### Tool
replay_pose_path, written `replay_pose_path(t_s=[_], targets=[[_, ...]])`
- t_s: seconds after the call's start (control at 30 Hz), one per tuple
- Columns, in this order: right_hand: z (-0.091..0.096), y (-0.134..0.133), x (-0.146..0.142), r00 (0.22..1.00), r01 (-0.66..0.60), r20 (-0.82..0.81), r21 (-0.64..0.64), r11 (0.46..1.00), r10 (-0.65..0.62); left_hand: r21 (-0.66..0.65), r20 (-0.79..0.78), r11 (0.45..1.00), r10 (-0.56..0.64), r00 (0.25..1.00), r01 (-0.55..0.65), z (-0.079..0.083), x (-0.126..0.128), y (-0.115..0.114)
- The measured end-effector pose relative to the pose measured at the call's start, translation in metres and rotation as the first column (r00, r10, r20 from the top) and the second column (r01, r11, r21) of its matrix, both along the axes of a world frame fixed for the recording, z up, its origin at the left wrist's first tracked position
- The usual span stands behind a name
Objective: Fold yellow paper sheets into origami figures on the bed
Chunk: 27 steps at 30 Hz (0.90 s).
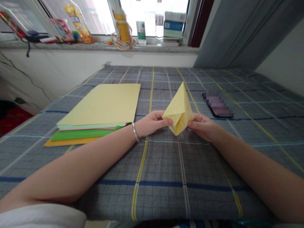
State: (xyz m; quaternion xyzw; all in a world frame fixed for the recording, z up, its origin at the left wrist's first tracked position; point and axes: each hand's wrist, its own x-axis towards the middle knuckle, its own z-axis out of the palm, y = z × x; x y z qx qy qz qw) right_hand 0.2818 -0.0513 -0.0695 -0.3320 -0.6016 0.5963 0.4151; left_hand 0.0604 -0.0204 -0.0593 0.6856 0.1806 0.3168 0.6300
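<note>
Midway through the work, a folded pale yellow paper (179, 109) with a peaked, triangular shape was gripped by both hands over a checked blue-and-grey cloth (161, 190). The left hand (152, 123) pinched the paper's lower left side, and the right hand (204, 127) pressed in from the opposite side, both forearms angled inward from the bottom corners of the frame. A silver bangle (135, 131) circled the left wrist. The fingertips (169, 122) met the paper's edge, though the folds hid part of the grip, and the thumbs were hard to make out.

Left of the folded paper lay a stack of coloured paper sheets (98, 104), pale yellow on top, with green and orange showing beneath. To its right sat a smartphone (218, 104), pixelated and unreadable. Beyond it, bottles (141, 31) and boxes (174, 24) lined a windowsill (99, 47), blurred by glare. A white sleeve (40, 217) was cut off at the lower edge.
</note>
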Motion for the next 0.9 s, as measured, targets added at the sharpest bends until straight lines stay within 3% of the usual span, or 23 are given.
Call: replay_pose_path(t_s=[0.2, 0.43, 0.57, 0.63, 0.7, 0.73, 0.8, 0.83, 0.9], targets=[[0.000, 0.002, 0.003, 0.981, 0.194, 0.003, 0.135, 0.972, -0.196, 0.135, -0.018, 0.980, 0.151, 0.988, -0.147, -0.002, -0.003, 0.008], [0.005, 0.001, 0.003, 0.986, 0.164, -0.028, 0.047, 0.985, -0.163, 0.111, -0.008, 0.982, 0.155, 0.988, -0.153, -0.010, -0.004, 0.012], [0.007, 0.002, 0.003, 0.960, 0.278, -0.013, 0.184, 0.943, -0.280, 0.155, 0.015, 0.948, 0.281, 0.960, -0.280, -0.011, -0.002, 0.014], [0.010, 0.003, 0.006, 0.908, 0.385, 0.022, 0.354, 0.852, -0.419, 0.187, 0.046, 0.910, 0.369, 0.928, -0.371, -0.013, -0.001, 0.015], [0.013, 0.004, 0.011, 0.812, 0.413, 0.099, 0.600, 0.685, -0.576, 0.206, 0.070, 0.882, 0.419, 0.905, -0.424, -0.015, -0.001, 0.016], [0.014, 0.005, 0.014, 0.751, 0.353, 0.151, 0.731, 0.584, -0.643, 0.210, 0.075, 0.877, 0.426, 0.902, -0.432, -0.016, -0.001, 0.016], [0.014, 0.006, 0.019, 0.626, 0.114, 0.258, 0.903, 0.414, -0.736, 0.213, 0.070, 0.882, 0.416, 0.907, -0.421, -0.018, -0.001, 0.016], [0.014, 0.007, 0.020, 0.568, -0.022, 0.311, 0.931, 0.364, -0.762, 0.217, 0.064, 0.884, 0.410, 0.910, -0.413, -0.018, -0.001, 0.015], [0.011, 0.008, 0.020, 0.470, -0.229, 0.391, 0.920, 0.318, -0.792, 0.249, 0.034, 0.877, 0.416, 0.909, -0.411, -0.019, 0.000, 0.013]])
